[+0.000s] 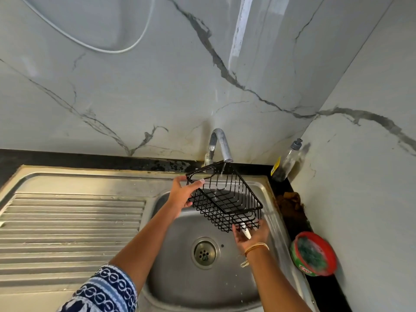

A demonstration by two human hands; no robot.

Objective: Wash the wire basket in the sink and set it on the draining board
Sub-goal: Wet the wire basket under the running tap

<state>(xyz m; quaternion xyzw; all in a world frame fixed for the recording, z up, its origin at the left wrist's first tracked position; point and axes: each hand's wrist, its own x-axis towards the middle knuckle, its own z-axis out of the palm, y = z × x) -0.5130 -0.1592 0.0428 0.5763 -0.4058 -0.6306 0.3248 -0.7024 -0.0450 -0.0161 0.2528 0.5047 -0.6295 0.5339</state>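
Over the steel sink (270,194), both hands hold the wire basket (225,199); labels unreadable.

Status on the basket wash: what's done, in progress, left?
Done: the wire basket is up over the sink, gripped by the left hand at its far end and the right hand at its near end. In hand: rinsing, water from the tap runs through it. Left: finishing the wash and setting it on the draining board.
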